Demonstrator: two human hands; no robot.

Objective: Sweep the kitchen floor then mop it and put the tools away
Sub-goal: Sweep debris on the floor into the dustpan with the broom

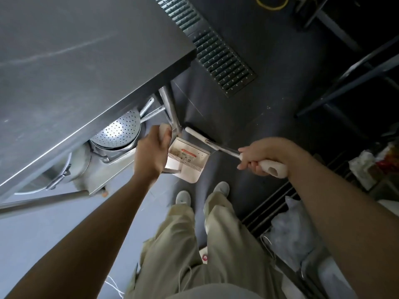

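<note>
A person stood on a dark grey kitchen floor (269, 87), looking down at two bare arms, khaki trousers and two pale shoes. The left hand (151, 154) curled around the cream grip at the top of a dustpan handle (165, 128). Below it sat one cream-white dustpan (190, 160), resting on the floor just ahead of the shoes, close against a steel leg of the desk (86, 61). The pan had a row of comb teeth across it and a red strip near its back wall; a little debris lay inside.

The right hand (259, 158) gripped one broom handle (228, 151), fingers wrapped around its cream end grip, with a bare metal shaft running forward to a cream broom head (195, 133) lying at the pan's far edge.

One stainless desk filled the upper left. Under it were one perforated metal colander (117, 132) and other steel pots. One long metal floor drain grate (211, 46) ran across the floor ahead. Clear plastic bags (289, 231) lay at the right.
</note>
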